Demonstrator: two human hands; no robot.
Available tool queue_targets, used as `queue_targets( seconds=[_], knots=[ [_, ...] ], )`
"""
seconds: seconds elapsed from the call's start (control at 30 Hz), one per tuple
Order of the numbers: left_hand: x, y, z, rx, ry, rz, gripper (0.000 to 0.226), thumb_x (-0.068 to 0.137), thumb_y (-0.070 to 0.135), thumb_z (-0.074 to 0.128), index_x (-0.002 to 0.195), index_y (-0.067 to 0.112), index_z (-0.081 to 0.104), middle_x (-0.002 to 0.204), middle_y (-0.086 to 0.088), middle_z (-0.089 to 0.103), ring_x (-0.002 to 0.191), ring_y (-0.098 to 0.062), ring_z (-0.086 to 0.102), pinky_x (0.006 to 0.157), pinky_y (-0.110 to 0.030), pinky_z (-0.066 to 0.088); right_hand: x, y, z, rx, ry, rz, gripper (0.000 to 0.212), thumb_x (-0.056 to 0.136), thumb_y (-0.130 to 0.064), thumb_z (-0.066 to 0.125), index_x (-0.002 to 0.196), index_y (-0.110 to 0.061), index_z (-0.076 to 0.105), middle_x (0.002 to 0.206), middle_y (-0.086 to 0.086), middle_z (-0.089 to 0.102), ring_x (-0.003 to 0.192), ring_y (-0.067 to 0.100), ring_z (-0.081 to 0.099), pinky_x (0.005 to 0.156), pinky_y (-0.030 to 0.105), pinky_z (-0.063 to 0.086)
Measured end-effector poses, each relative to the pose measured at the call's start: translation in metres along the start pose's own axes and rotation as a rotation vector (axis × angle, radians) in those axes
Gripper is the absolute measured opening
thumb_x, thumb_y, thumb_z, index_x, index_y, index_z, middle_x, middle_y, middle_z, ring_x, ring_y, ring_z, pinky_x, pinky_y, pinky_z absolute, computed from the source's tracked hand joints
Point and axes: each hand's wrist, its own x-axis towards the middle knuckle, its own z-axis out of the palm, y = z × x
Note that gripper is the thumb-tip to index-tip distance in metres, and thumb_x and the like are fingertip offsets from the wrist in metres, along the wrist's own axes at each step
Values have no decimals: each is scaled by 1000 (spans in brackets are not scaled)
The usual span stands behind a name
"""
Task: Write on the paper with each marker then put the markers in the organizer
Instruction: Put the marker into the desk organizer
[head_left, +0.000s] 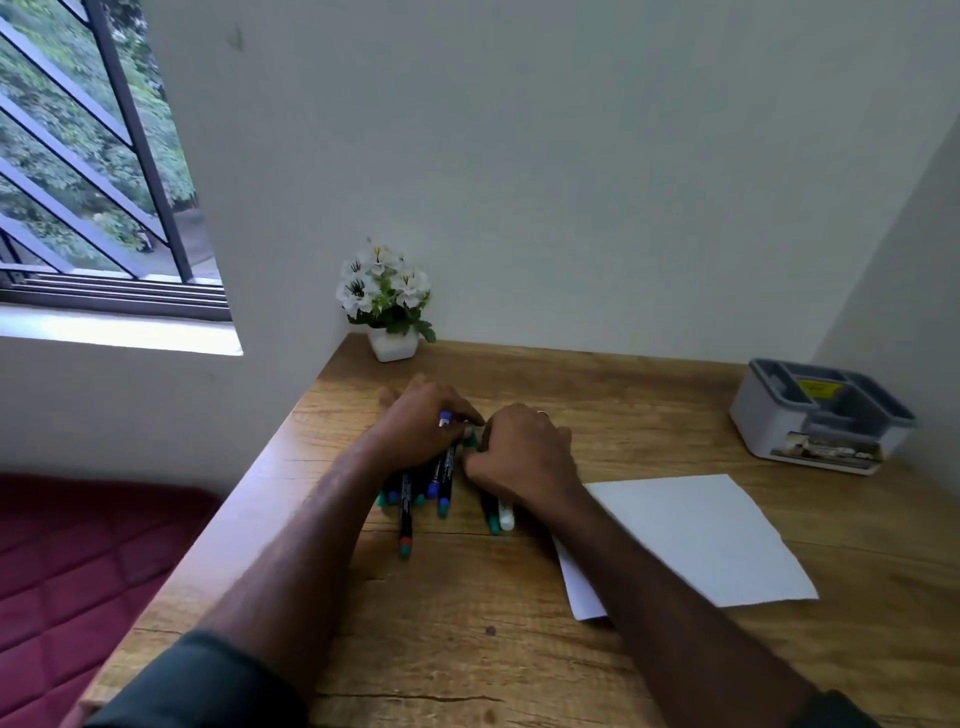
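Observation:
Several markers (415, 493) with dark barrels and teal, blue and red ends lie in a bunch on the wooden desk (467, 623). My left hand (423, 428) lies over the bunch, fingers curled round it. My right hand (522, 454) covers two more markers (498, 514), one dark and one white, with its fingers curled on them. A blank white paper (701, 535) lies to the right of my right forearm. The grey organizer (821, 415) with open compartments stands at the desk's far right.
A small white pot of white flowers (387, 301) stands in the desk's back left corner against the wall. A barred window is at the upper left. A maroon cushion (78, 561) lies below the desk's left edge.

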Motion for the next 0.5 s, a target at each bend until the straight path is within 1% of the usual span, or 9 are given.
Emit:
queue_targets(
  seconds=[0.07,0.1,0.13,0.2,0.23,0.3,0.33,0.4,0.5],
  knots=[
    [-1,0,-3,-50,37,8,19,88,40,57,102,46,68,98,28,55,111,-14,43,97,-54,35,1,3,-5,122,61,23,33,71,-48,56,62,-16,61,64,-3,61,73,21,61,74,39,52],
    [-2,1,-6,-105,67,12,18,88,46,56,101,47,68,98,30,57,109,-13,47,95,-53,39,1,5,-9,192,83,32,36,73,-48,56,60,-14,61,60,-4,61,65,18,60,66,35,52],
    [-2,3,-7,-171,96,31,18,89,48,55,101,46,69,99,29,61,106,-10,52,93,-50,43,1,6,-13,267,89,32,36,75,-46,57,59,-14,58,58,-4,60,60,16,58,59,33,49],
    [-4,13,-12,-311,116,61,16,93,38,58,100,37,72,96,21,67,95,-5,60,85,-36,49,0,11,-24,373,52,15,30,80,-38,59,60,-17,53,59,-5,57,56,13,54,53,30,41],
    [-6,18,-14,-351,120,70,15,93,31,60,100,31,73,94,18,69,90,-5,61,80,-28,49,1,16,-28,381,23,-2,25,81,-36,59,64,-18,55,63,-5,59,59,13,56,53,30,41],
    [-10,29,-18,-383,117,79,12,91,24,65,97,25,75,90,15,70,84,-5,61,72,-14,44,1,29,-35,319,-15,-39,15,84,-34,58,77,-21,61,74,-5,65,69,14,61,58,32,46],
    [-11,32,-18,-402,121,81,10,89,22,67,95,24,75,89,14,71,83,-6,61,71,-11,43,1,35,-37,277,-21,-61,10,86,-33,58,83,-24,62,77,-7,65,73,13,61,60,32,47],
    [-12,38,-18,-444,133,84,8,87,20,70,92,21,76,88,12,73,83,-6,64,72,-11,46,2,47,-39,233,-25,-117,7,90,-31,59,92,-26,64,83,-8,65,76,10,60,59,27,44],
    [-10,47,-15,-489,166,112,8,88,18,69,89,14,76,80,4,73,75,-10,66,68,-17,49,1,54,-41,206,-10,-256,16,96,-33,55,96,-23,67,80,-8,61,71,7,54,59,26,35]
  ],
)
